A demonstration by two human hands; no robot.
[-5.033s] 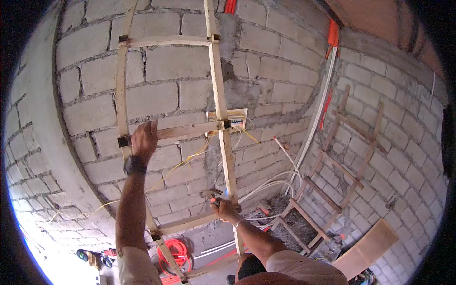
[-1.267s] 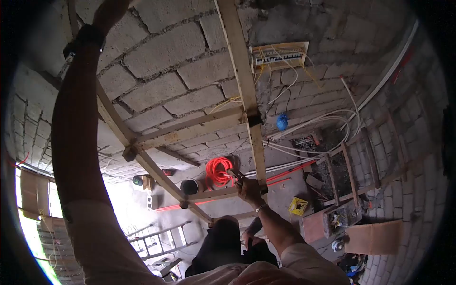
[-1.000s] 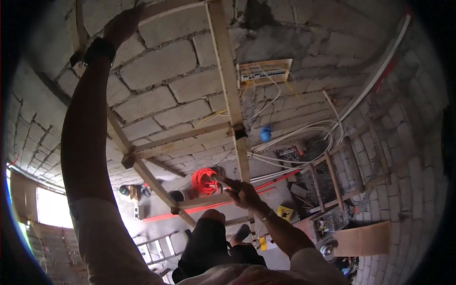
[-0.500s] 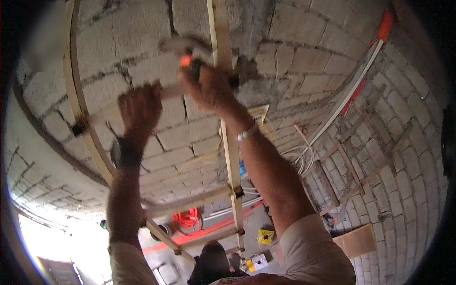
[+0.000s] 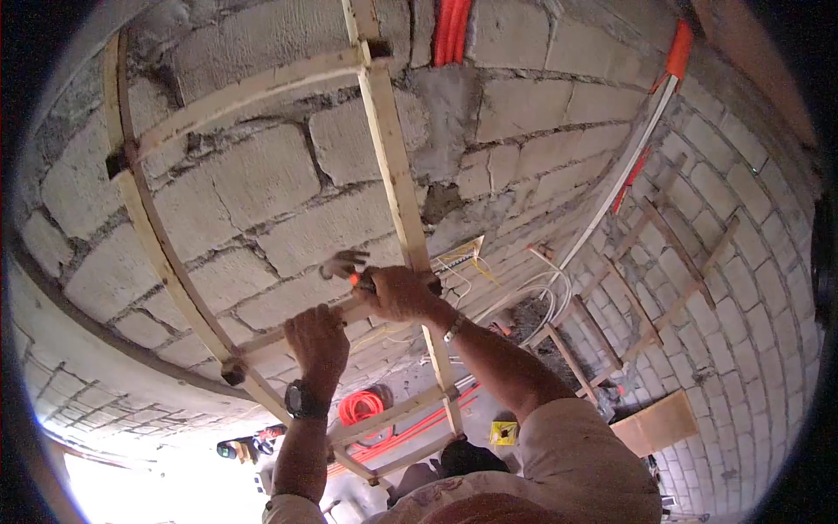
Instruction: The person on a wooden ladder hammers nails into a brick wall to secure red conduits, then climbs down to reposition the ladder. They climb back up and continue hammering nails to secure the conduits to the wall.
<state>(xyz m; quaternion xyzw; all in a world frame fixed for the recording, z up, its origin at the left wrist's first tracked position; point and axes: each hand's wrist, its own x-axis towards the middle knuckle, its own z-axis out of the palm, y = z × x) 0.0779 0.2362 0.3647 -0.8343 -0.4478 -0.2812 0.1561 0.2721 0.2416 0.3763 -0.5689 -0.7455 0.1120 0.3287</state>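
Observation:
My right hand (image 5: 397,293) is closed round a claw hammer (image 5: 343,264), whose metal head and orange-marked neck stick out to the left. That hand rests against the right rail of a wooden ladder (image 5: 391,157). Just left of it, my left hand (image 5: 317,342), with a dark watch on the wrist, is wrapped over a ladder rung (image 5: 266,342). The hammer's handle is mostly hidden in my fingers. Another rung (image 5: 253,92) crosses higher up between the rails.
A block wall (image 5: 253,175) stands right behind the ladder. Red conduits (image 5: 451,31) run up it. On the floor below lie a coil of orange tubing (image 5: 360,409) and a yellow box (image 5: 504,433). Another wooden ladder (image 5: 642,319) leans along the right wall.
My view has shifted upward, so a higher rung and the red conduits now show. Both hands appear lower in the picture, the left still on the rung and the right still holding the hammer.

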